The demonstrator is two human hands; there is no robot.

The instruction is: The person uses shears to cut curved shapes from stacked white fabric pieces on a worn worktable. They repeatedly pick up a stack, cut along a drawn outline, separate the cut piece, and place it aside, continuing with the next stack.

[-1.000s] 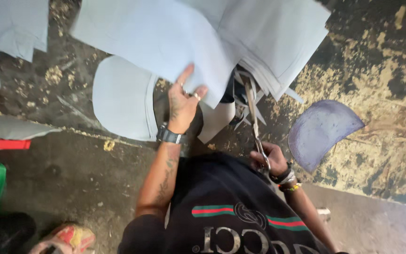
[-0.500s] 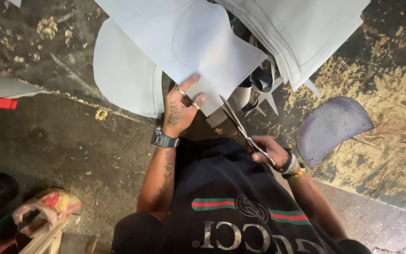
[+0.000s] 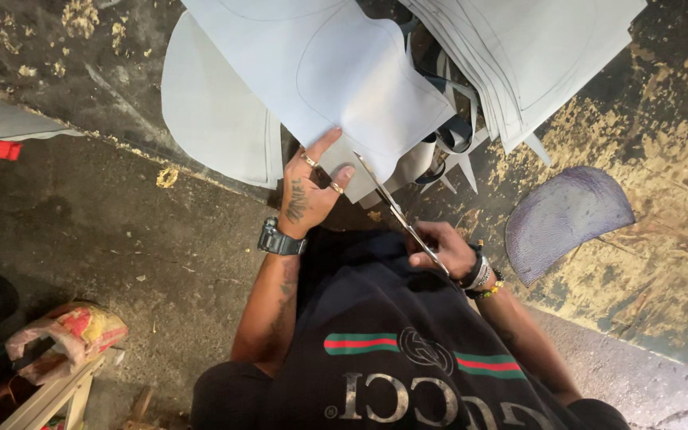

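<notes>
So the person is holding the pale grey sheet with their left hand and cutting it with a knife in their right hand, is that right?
Not quite. The head view shows the right hand holding metal scissors, not a knife, with the blades at the edge of the pale grey sheet. The rest stands: the left hand holds that sheet.

Pale grey-blue sheet (image 3: pixel 336 80) is showing faint curved pencil lines; purple-grey cap-brim piece (image 3: pixel 563 219) is lying right; black shirt (image 3: pixel 408 342) is bearing green-red stripes; worn floor (image 3: pixel 662 159) is flaking yellow.
</notes>
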